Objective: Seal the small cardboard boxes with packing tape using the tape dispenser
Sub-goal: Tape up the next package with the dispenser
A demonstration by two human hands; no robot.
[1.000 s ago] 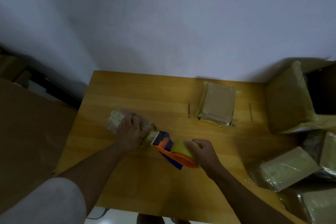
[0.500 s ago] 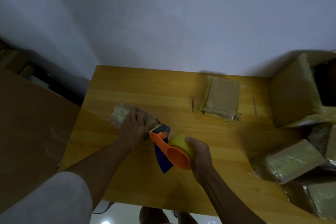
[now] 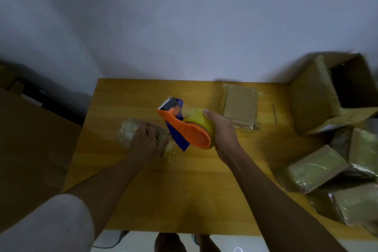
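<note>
While the person leans over a wooden table (image 3: 184,190), both bare arms reach forward from the near edge.

Left hand: the left hand (image 3: 148,144) lies palm down on a small cardboard box (image 3: 131,132), fingers spread flat across its top and pressing it to the table.

Box under the hand: it sits left of the table's middle, wrapped in shiny clear tape, its right end hidden by the hand.

Right hand: the right hand (image 3: 222,132) grips a tape dispenser (image 3: 184,129), fingers curled round the yellowish tape roll (image 3: 197,119).

Dispenser: orange frame with a blue handle, held in the air above the table, just right of the pressed box and apart from it; its metal cutting end tilts up and away from the person.

Second box: another small taped box (image 3: 240,104) lies flat near the far edge, well right of the dispenser.

Right side: a large open carton (image 3: 315,96) stands at the table's far right corner, with several taped parcels (image 3: 316,168) piled beside and in front of it.

Backdrop: a plain pale wall (image 3: 184,16) behind the table.
</note>
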